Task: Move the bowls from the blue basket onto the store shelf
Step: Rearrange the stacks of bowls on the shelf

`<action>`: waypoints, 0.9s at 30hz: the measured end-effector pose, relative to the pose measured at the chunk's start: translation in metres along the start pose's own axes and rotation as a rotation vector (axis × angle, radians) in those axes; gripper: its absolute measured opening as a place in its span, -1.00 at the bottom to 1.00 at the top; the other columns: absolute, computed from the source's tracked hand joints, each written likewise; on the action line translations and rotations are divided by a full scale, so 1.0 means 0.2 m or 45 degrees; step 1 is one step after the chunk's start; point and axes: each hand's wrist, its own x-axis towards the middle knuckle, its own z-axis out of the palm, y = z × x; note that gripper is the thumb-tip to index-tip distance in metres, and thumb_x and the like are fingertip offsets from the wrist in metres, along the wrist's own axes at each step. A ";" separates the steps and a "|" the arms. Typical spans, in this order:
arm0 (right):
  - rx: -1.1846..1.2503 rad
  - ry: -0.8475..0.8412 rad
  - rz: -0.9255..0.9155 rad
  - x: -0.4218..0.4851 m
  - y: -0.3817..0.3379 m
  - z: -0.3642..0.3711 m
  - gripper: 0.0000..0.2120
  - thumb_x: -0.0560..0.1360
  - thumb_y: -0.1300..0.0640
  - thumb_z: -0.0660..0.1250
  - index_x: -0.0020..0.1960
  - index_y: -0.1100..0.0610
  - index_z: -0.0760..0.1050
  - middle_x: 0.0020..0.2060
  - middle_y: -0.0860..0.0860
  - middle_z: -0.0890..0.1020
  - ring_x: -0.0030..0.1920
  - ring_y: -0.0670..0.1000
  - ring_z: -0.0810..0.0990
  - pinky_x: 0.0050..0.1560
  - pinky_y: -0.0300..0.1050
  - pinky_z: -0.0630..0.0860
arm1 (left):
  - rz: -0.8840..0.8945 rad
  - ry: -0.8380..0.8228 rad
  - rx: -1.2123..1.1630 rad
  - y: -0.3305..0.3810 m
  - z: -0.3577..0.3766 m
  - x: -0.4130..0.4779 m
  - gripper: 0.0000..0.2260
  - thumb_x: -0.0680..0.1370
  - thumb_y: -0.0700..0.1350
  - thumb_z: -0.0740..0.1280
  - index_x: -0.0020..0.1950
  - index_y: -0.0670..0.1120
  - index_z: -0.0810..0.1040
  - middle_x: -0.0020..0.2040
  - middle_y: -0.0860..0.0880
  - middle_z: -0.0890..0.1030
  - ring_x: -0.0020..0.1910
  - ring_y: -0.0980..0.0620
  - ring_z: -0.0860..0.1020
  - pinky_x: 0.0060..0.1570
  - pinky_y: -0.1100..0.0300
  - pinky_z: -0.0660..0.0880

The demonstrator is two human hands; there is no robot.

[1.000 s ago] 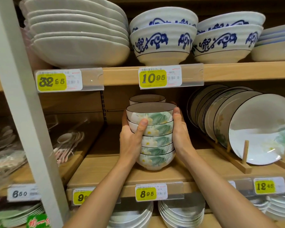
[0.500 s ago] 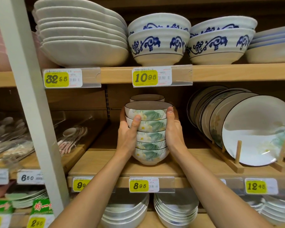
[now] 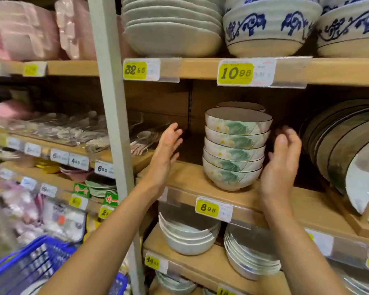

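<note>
While both forearms reach upward, the left hand (image 3: 167,154) and right hand (image 3: 280,167) flank the stack of bowls (image 3: 234,145), palms inward, fingers loosely spread, gripping nothing; the stack stands upright on the shelf (image 3: 186,176), rims up.

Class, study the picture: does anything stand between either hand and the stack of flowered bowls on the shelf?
Nothing visible does. The left hand is open, apart from the stack of flowered bowls on its left, with only bare shelf between. The right hand is open close by the stack's right side.

glossy glazed ceramic bowls (image 3: 234,145), matt wooden shelf (image 3: 190,177), blue plastic basket (image 3: 28,265)
</note>
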 end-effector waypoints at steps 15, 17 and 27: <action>0.164 -0.415 0.081 -0.86 -0.09 0.43 -0.82 0.49 0.09 0.21 -0.15 -0.14 0.55 -0.29 -0.17 0.65 -0.26 -0.15 0.59 -0.15 -0.27 0.53 | -0.319 0.586 -0.004 0.15 -1.04 -0.81 -0.52 0.67 0.11 -0.06 0.04 -0.18 0.53 -0.11 -0.18 0.66 -0.22 -0.06 0.65 -0.19 0.17 0.57; 0.210 -0.522 0.177 -1.01 -0.07 0.53 -0.75 0.51 0.15 0.22 -0.19 -0.12 0.59 -0.32 -0.11 0.65 -0.32 -0.13 0.58 -0.21 -0.30 0.54 | -0.399 0.661 0.022 0.16 -1.18 -0.93 -0.57 0.67 0.07 -0.02 0.01 -0.19 0.52 -0.13 -0.20 0.65 -0.25 -0.07 0.62 -0.20 0.16 0.53; 0.072 -0.890 0.664 -1.79 0.07 0.92 -0.72 0.56 0.41 0.18 -0.18 0.17 0.56 -0.39 0.07 0.58 -0.46 -0.10 0.51 -0.44 -0.31 0.45 | -0.670 0.795 0.186 0.07 -1.83 -1.42 -0.79 0.63 -0.18 0.16 -0.05 -0.20 0.56 -0.25 -0.15 0.69 -0.35 -0.01 0.62 -0.34 0.24 0.49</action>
